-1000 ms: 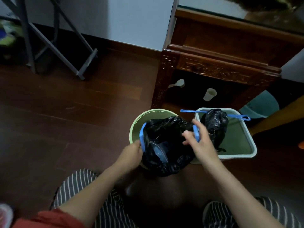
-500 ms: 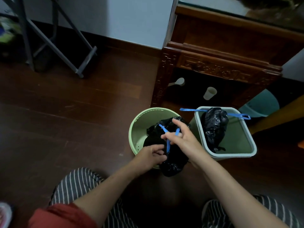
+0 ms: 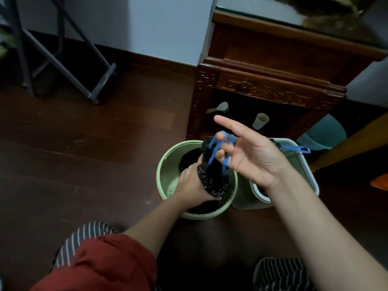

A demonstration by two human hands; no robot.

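From the head camera, the only view I have on this, I'm looking down at a person crouched over two bins on a dark wooden plank floor (image 3: 84, 143).

The left hand (image 3: 190, 181) is low over the round pale green plastic bin (image 3: 165, 164), fingers wrapped round the gathered neck of the black plastic bin bag (image 3: 212, 179). The bag sits inside that bin, with its bunched top drawn up above the rim.

The right hand (image 3: 254, 162) is raised above the bag, palm towards the camera. The blue drawstring (image 3: 214, 150) is looped round its curled middle fingers, and the forefinger points out straight and free. The cord runs taut from those fingers down into the bag's neck.

I read this as the closing step: the mouth is cinched but no knot shows yet. The next move, as I judge it, calls for the left hand to keep the neck pinched tight while the right crosses the loops over and pulls them through. If the cord slides off the fingers, the mouth could open again.

Just beside the round bin, on its right, stands a pale rectangular plastic bin (image 3: 294, 160) with a second blue cord (image 3: 296, 148) draped over its far rim. Behind both is a dark carved wooden table (image 3: 262, 89); under it lie a small white cup (image 3: 260, 120) and a white plastic spoon (image 3: 220, 107). A grey metal folding frame (image 3: 84, 59) stands well apart at upper left.
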